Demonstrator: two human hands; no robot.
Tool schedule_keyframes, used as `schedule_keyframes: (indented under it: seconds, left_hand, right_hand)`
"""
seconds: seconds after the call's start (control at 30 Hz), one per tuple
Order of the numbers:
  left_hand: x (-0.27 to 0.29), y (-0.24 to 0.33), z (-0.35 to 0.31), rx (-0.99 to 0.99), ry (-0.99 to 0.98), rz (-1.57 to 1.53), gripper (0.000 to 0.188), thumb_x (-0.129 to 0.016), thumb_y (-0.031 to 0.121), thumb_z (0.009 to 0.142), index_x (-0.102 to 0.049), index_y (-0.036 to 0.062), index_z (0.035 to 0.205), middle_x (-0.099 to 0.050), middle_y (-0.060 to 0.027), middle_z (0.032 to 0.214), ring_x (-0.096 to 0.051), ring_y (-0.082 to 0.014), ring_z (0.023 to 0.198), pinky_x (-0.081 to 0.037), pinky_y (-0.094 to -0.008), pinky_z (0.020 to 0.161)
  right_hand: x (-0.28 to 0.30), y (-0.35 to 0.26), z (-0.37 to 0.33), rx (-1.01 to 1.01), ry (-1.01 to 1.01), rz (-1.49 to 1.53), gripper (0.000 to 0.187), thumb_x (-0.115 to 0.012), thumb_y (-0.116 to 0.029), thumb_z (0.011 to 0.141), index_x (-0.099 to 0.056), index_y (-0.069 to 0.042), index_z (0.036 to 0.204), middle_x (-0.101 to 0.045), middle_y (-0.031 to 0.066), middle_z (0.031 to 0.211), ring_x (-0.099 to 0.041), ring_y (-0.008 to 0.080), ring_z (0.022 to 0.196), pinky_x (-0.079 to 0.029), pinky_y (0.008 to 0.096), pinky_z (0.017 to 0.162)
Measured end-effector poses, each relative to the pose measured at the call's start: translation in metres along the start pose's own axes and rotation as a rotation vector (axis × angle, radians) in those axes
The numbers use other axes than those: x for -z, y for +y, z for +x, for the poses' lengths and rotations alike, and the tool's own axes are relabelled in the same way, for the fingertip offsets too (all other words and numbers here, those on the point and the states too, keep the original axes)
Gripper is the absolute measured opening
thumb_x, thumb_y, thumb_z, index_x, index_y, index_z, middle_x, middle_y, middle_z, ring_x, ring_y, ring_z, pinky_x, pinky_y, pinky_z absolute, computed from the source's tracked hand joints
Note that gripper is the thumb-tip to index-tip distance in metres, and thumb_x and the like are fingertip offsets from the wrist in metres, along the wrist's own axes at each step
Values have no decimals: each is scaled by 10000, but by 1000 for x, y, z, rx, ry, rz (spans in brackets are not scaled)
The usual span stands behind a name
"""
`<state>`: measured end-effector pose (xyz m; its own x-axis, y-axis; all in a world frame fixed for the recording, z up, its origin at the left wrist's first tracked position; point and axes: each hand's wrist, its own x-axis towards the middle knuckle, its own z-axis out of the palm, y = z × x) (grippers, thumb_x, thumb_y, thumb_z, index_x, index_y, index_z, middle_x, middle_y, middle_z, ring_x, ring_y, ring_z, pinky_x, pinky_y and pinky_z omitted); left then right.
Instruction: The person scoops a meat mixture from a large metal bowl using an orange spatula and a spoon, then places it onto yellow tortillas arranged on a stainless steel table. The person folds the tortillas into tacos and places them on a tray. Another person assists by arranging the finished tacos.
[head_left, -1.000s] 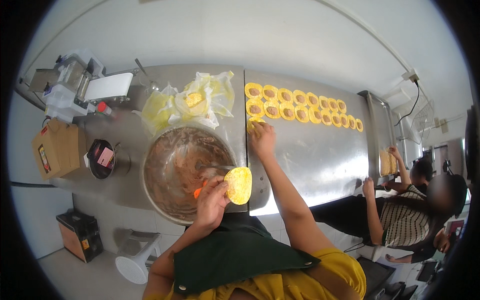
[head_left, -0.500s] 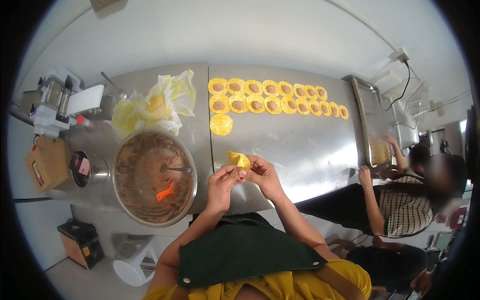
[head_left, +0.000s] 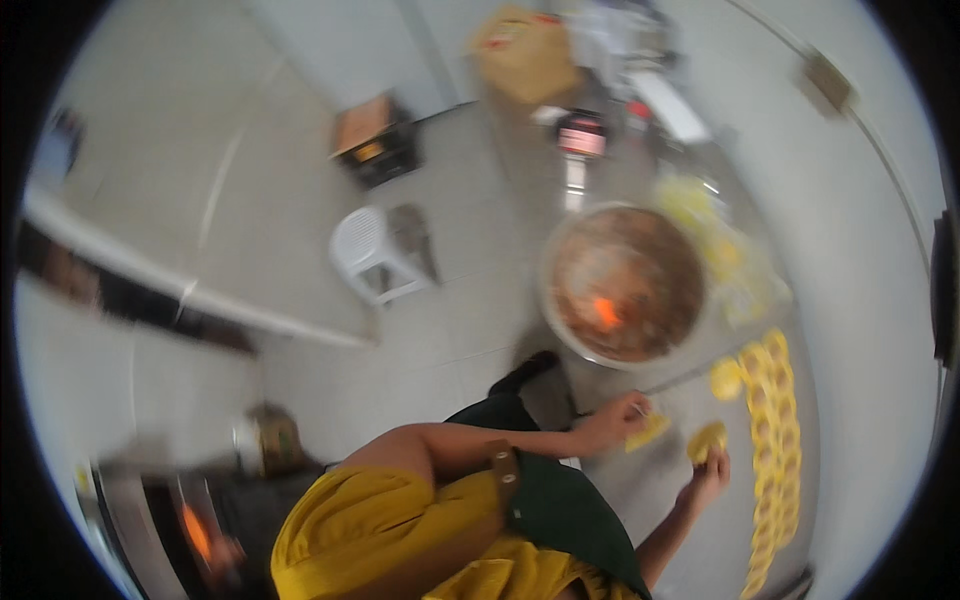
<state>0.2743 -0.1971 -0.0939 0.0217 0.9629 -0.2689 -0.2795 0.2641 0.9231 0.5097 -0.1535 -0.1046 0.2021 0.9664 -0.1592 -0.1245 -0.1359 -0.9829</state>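
Motion blurs the view. My left hand is closed, its fingers at a yellow piece of dough that seems pinched there. In my right hand, the fingertips grip a folded yellow wrapper above the steel table. Right of it run two rows of round yellow wrappers, topped with brown filling. A single plain wrapper lies at their near end. Past my hands stands a large metal bowl of brown filling, with an orange scraper in it.
A plastic bag with yellow wrappers lies beside the bowl. Farther along are a dark pot with a pink label, a cardboard box and a white machine. On the floor stand a white stool and a black box.
My view has swung to the left, bringing the floor and stool to the middle. My hands, together on one folded wrapper before, are now apart, with yellow dough at each.
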Motion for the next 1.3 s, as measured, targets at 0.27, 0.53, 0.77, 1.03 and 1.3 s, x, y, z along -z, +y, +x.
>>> schedule_keyframes:
  seconds: [0.27, 0.53, 0.77, 1.03, 1.3]
  left_hand:
    - [-1, 22, -41, -352, 66, 279, 237, -582, 199, 875, -589, 10, 1019, -581, -114, 939, -571, -225, 855, -461, -323, 776]
    - [33, 65, -49, -276, -168, 141, 368, -670, 330, 815, -619, 5, 980, -609, -90, 936, -574, -177, 826, -455, -307, 724]
    - [73, 97, -61, -373, -149, 86, 324, -716, 279, 731, -662, -5, 877, -649, -78, 792, -588, -145, 743, -466, -282, 694]
    - [111, 107, -71, -382, -143, -31, 304, -668, 271, 821, -633, -16, 914, -639, -54, 822, -584, -108, 789, -488, -278, 714]
    - [109, 84, -62, -233, -177, 53, 151, -650, 127, 862, -638, 2, 946, -630, -41, 884, -576, -80, 777, -482, -245, 675]
  right_hand:
    - [-78, -40, -74, -187, -218, 45, 227, -550, -222, 941, -547, -6, 1011, -585, 92, 1000, -563, 189, 948, -466, 321, 828]
    - [-134, -40, -92, -103, -397, 54, 411, -490, -298, 960, -465, 36, 1199, -520, 172, 1199, -519, 260, 1114, -425, 366, 962]
    - [-177, -69, -127, -141, -509, 142, 560, -483, -388, 951, -384, 62, 1270, -453, 220, 1282, -468, 288, 1184, -391, 359, 1000]
    - [-204, -53, -133, 21, -718, 194, 509, -443, -265, 967, -388, 108, 1310, -418, 230, 1352, -433, 335, 1230, -352, 439, 1057]
    - [-192, -54, -148, 133, -260, -147, 176, -599, -88, 868, -541, -10, 1016, -575, 42, 895, -541, 133, 823, -433, 277, 753]
